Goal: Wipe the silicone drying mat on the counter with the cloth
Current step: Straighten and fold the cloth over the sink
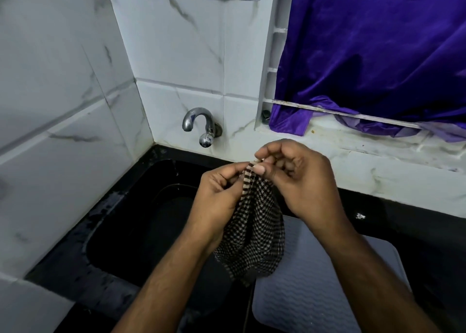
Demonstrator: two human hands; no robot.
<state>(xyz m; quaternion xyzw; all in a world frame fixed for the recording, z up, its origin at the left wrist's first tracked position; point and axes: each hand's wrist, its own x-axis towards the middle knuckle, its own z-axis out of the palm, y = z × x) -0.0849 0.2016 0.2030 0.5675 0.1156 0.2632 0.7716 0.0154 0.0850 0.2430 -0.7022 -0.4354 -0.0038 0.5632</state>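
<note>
Both hands, left hand and right hand, pinch the top edge of a brown-checked cloth, hanging bunched above the ribbed grey mat.

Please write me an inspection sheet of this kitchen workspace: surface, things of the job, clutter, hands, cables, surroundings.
Surface: black stone counter with wet patches beside a black sink.
Job's things: grey ribbed silicone drying mat lies flat on the counter; brown-and-cream checked cloth hangs above it, not touching that I can tell.
Clutter: small white speck on the counter.
Hands: left hand and right hand both pinch the cloth's top edge.
Cables: nothing seen.
Surroundings: chrome wall tap, white marbled tiles, purple curtain over a stained ledge.
</note>
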